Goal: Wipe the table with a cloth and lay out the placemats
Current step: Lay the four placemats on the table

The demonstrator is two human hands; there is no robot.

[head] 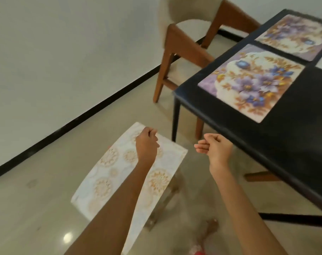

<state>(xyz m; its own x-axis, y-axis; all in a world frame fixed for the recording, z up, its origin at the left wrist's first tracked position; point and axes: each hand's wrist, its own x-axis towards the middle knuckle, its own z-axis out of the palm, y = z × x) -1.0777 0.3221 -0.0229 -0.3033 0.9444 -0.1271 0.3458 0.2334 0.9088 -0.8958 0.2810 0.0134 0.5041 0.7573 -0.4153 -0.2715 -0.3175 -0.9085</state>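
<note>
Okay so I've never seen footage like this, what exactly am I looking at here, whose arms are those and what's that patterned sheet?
This is a single picture from a camera worn on a person's head, looking forward and down, so the two bare arms reaching in from the bottom are the wearer's own. The left hand grips a pale placemat with gold medallions, held over the floor. The right hand is loosely curled and holds nothing. On the dark table at right, two floral placemats already lie flat: a near one and a far one. A wooden chair with a cream seat stands by the table's far corner.
</note>
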